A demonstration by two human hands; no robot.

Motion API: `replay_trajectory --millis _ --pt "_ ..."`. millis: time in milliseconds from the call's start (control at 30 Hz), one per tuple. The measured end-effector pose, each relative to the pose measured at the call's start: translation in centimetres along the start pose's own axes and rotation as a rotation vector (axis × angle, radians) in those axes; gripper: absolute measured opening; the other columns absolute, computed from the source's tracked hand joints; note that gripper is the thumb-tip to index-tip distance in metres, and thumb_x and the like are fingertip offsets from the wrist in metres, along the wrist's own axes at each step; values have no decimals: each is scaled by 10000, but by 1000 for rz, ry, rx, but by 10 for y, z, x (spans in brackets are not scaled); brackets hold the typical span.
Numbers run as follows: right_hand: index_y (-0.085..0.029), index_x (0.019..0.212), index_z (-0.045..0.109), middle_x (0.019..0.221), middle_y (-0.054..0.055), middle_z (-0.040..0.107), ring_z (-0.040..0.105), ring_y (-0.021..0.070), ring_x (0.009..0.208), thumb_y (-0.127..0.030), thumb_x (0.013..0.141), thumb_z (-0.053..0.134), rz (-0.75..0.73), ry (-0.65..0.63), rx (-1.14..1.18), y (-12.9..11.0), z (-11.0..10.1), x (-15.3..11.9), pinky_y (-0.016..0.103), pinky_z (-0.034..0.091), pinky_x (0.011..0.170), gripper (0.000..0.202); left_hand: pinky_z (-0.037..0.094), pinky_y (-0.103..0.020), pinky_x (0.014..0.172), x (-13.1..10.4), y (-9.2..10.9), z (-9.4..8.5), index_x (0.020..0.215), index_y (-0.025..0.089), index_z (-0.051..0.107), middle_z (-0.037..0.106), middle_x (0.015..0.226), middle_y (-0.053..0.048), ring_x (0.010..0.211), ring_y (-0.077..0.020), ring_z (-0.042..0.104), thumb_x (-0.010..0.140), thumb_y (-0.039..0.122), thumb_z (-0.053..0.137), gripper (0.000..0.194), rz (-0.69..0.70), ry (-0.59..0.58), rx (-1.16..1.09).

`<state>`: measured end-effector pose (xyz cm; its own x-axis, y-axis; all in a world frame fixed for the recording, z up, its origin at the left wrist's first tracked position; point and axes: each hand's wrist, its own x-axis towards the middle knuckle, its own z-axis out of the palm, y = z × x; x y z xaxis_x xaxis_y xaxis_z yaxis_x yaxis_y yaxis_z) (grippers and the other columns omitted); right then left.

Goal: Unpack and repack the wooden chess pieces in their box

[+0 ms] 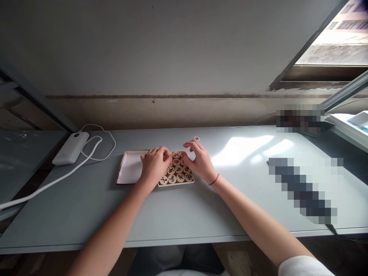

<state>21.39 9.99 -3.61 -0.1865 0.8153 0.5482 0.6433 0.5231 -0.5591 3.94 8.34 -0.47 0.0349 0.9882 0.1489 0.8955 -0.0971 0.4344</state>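
Note:
Round wooden Chinese chess pieces [178, 168] with black or red characters lie in rows in a shallow box [176, 184]. My left hand [155, 163] is over the box's left edge, with its fingers curled together at the far left pieces; what they hold, if anything, is hidden. At the box's right side, my right hand [201, 159] has its thumb and forefinger apart. Its thumb is over the pieces near the far right corner. Just beyond this hand sits a red-marked chess piece [196, 138]. The box lid [130, 166], white inside, lies left of the box.
A white power bank [71, 148] with a white cable [64, 174] is on the left of the grey table [230, 214]. At right are a blurred-out dark long object [300, 191] and another blurred item [300, 119]. A wall stands behind the table.

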Motion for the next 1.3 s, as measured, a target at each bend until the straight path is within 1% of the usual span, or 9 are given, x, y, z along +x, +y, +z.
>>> replay_trajectory --millis 133,300,500,633,733,833,1067,1167,1300 --pt "-235 1129 520 1085 81 657 616 222 977 -271 847 573 -210 -31 58 -11 1 -3 375 522 820 289 422 -324 811 -3 3 -5 913 225 595 685 928 -18 880 -197 603 880 357 535 149 63 42 -343" --pt "-230 1049 558 1011 59 692 659 163 873 -228 876 549 -238 54 86 -15 -5 -2 289 534 770 173 475 -252 729 -7 9 -3 921 211 602 670 908 -21 826 -158 620 866 438 547 240 16 -49 -761" --pt "-229 903 583 891 40 699 638 201 845 -323 858 527 163 254 -122 41 -28 12 350 493 769 118 524 -267 755 -4 3 7 1021 201 564 662 970 -40 833 -147 646 826 403 612 284 -73 70 -1045" --pt "-232 836 575 877 52 699 615 239 875 -364 836 513 361 101 -193 76 -30 12 368 460 754 146 543 -246 747 -1 -1 10 1085 216 594 648 1054 -43 889 -143 638 800 298 635 300 -116 33 -1022" --pt "-228 782 582 885 72 693 595 260 902 -374 821 528 342 39 -241 74 -27 10 400 448 789 161 556 -258 743 -3 -1 10 1151 219 579 658 1015 -41 868 -145 645 810 256 614 344 -98 -4 -937" --pt "-220 809 594 923 87 688 596 252 922 -403 842 527 217 118 -154 43 -25 10 402 456 832 198 545 -282 766 -7 2 9 1127 220 596 659 955 -33 792 -143 638 834 268 608 297 65 85 -665" --pt "-213 905 598 842 36 684 621 153 715 -399 815 612 73 -46 274 -36 -15 1 291 526 696 208 510 -261 759 -15 7 11 1100 214 581 654 960 -36 823 -155 634 890 207 551 212 385 214 -300" --pt "-207 905 618 867 50 697 644 165 745 -397 823 587 151 10 247 -17 -17 5 307 538 717 209 505 -276 809 -14 6 13 1165 215 547 647 949 -31 842 -156 630 895 233 560 271 415 227 -277" --pt "-202 932 635 951 85 708 648 220 841 -393 818 553 320 192 -23 40 -30 14 381 515 770 237 500 -284 837 -13 5 13 1195 208 529 638 974 -33 879 -158 619 895 244 552 303 405 208 -281"
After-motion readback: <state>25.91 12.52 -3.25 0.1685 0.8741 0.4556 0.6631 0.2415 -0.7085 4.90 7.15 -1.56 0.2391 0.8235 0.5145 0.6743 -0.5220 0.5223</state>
